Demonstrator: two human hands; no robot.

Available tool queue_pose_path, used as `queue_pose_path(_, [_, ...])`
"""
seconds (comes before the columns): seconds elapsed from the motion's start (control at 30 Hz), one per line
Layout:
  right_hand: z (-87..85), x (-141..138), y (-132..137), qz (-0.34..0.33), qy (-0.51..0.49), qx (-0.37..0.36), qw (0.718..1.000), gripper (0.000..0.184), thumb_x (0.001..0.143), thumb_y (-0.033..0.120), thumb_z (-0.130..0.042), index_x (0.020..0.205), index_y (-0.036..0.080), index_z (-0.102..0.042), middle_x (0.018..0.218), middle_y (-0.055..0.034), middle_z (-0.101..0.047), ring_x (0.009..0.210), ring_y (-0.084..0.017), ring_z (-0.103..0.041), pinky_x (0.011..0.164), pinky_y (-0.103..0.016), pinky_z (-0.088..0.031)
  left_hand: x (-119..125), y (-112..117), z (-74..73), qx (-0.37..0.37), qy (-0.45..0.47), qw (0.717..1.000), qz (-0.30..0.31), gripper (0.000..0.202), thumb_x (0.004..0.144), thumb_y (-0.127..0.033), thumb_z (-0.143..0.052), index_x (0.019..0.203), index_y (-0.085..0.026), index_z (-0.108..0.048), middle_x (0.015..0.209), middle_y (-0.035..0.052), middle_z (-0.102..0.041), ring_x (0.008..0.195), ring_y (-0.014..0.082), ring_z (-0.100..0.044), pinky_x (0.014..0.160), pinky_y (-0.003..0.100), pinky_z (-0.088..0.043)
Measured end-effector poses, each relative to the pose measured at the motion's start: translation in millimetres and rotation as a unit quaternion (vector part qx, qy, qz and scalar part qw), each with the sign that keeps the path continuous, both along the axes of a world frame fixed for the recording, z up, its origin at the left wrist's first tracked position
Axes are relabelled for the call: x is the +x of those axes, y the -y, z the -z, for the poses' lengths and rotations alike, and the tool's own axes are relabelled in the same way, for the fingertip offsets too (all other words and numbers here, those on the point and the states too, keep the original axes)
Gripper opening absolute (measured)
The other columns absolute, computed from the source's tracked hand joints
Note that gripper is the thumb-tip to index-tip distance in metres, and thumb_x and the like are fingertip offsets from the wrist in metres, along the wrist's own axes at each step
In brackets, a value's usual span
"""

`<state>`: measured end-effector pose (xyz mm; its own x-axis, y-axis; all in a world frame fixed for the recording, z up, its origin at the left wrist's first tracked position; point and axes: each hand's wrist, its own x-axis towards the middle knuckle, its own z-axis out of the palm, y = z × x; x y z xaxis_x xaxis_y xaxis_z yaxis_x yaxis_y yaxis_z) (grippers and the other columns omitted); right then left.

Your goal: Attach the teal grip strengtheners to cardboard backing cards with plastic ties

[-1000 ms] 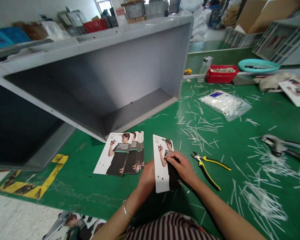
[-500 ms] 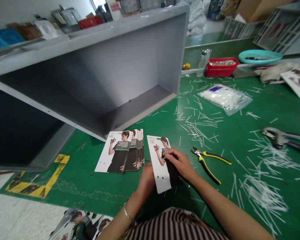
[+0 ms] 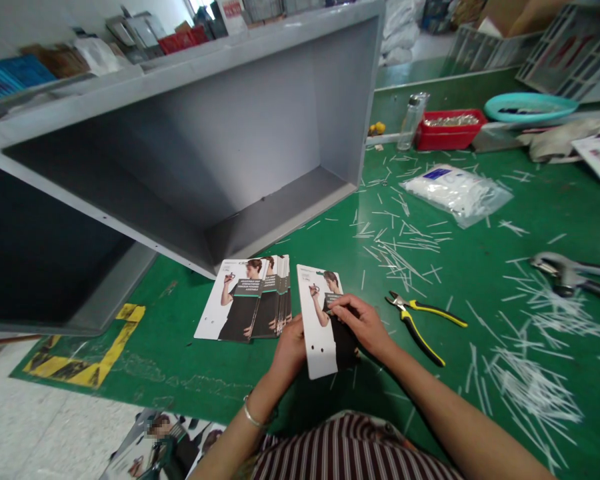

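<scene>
My left hand (image 3: 291,344) grips the left edge of a white printed card (image 3: 318,333) that shows a person in a black top. My right hand (image 3: 361,323) rests curled on the card's dark printed part, its fingertips pinched near the middle; what they pinch is too small to make out. A fanned stack of the same cards (image 3: 250,300) lies on the green table (image 3: 455,280) just left of the held card. Yellow-handled pliers (image 3: 419,323) lie right of my right hand.
A big grey crate (image 3: 220,140) lies on its side at the left. Several white plastic strips (image 3: 520,373) litter the table. A clear bag of white pieces (image 3: 455,192), a red tray (image 3: 448,128), a small bottle (image 3: 411,120), a teal basin (image 3: 530,107) and a metal tool (image 3: 570,275) sit further right.
The card and both hands stay together with only slight shifts; the view has tilted a little, and my right fingertips have moved slightly on the card's printed part.
</scene>
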<state>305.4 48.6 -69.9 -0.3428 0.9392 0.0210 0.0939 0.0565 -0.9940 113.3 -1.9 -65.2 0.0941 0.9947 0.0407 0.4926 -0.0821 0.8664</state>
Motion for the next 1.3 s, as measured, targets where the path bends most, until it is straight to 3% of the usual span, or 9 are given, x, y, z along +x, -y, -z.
queue_pose_path(0.2, [-1.3,-1,3,-0.011,-0.01,-0.007,1.0,0.023,0.094,0.041,-0.056,0.097,0.021,-0.067,0.09,-0.0035,-0.068,0.08,-0.017,-0.061,0.075,-0.03,-0.048,-9,-7,2.8,0.001,0.019,1.0,0.023,0.015,0.074,-0.016,-0.058,0.065,-0.015,-0.07,0.078,0.0062,-0.068,0.072,0.017,-0.061,0.072,0.027,-0.049])
queue_pose_path(0.43, [-0.6,-3,6,-0.02,-0.043,-0.028,0.998,0.024,0.095,0.043,-0.054,0.098,0.021,-0.064,0.086,-0.0025,-0.068,0.074,-0.015,-0.06,0.072,-0.029,-0.048,-10,-5,5.9,-0.063,0.085,0.994,-0.015,0.017,0.076,-0.022,-0.06,0.083,-0.015,-0.073,0.081,0.0054,-0.068,0.072,0.0169,-0.059,0.07,0.027,-0.048])
queue_pose_path(0.67, [1.4,-4,6,-0.022,-0.017,-0.004,1.0,0.023,0.095,0.042,-0.054,0.097,0.021,-0.064,0.084,-0.002,-0.067,0.074,-0.016,-0.06,0.072,-0.029,-0.047,-15,-5,15.2,-0.111,0.131,0.983,-0.065,0.02,0.076,-0.03,-0.062,0.083,-0.015,-0.072,0.07,0.0027,-0.065,0.064,0.0158,-0.055,0.063,0.026,-0.047])
queue_pose_path(1.3, [1.1,-5,9,-0.024,0.005,0.019,1.0,0.022,0.096,0.039,-0.053,0.1,0.021,-0.066,0.087,-0.0024,-0.067,0.077,-0.017,-0.062,0.074,-0.029,-0.047,-14,-10,13.4,-0.149,0.166,0.967,-0.122,0.023,0.073,-0.035,-0.061,0.071,-0.014,-0.07,0.062,0.0022,-0.065,0.061,0.0169,-0.056,0.057,0.026,-0.045])
